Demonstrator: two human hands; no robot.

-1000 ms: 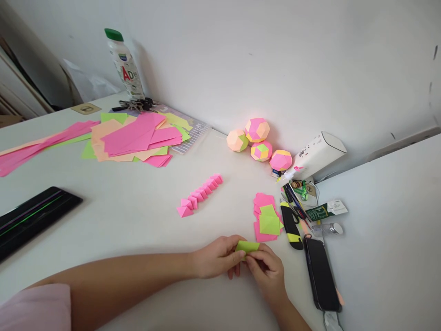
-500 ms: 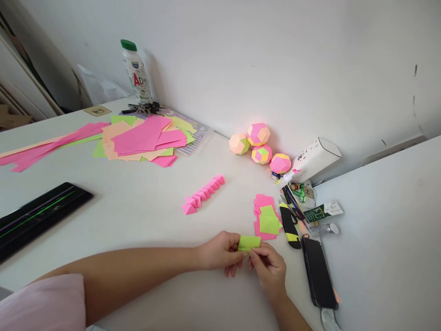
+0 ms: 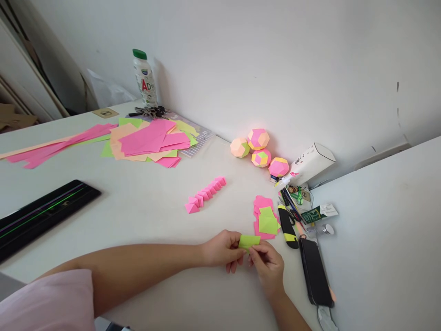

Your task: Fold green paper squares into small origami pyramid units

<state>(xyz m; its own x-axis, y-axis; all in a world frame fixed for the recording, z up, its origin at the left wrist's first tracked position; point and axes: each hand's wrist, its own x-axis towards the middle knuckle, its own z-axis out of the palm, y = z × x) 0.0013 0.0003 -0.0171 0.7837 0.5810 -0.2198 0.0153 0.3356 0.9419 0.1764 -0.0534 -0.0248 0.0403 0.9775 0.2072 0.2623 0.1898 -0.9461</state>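
A small piece of green paper [image 3: 249,241] is held between my two hands above the table's near side. My left hand [image 3: 224,250] pinches its left end. My right hand [image 3: 268,266] grips the lower right part, with thumb and fingertips pressed together on it. Just beyond lie loose pink paper pieces [image 3: 263,202] with green paper squares [image 3: 268,223] on top. Farther left, a slanting row of folded pink paper units [image 3: 206,194] rests on the table.
Paper balls [image 3: 259,139] stand by the wall. A box cutter [image 3: 287,225], a phone [image 3: 315,272] and a tube [image 3: 319,213] line the right side. At left are a paper pile [image 3: 148,138], a white bottle [image 3: 146,85], keys [image 3: 148,111] and a black paper trimmer [image 3: 51,211].
The camera view has shifted slightly. Both hands keep their hold on the green paper, with hardly any movement of the fingers.
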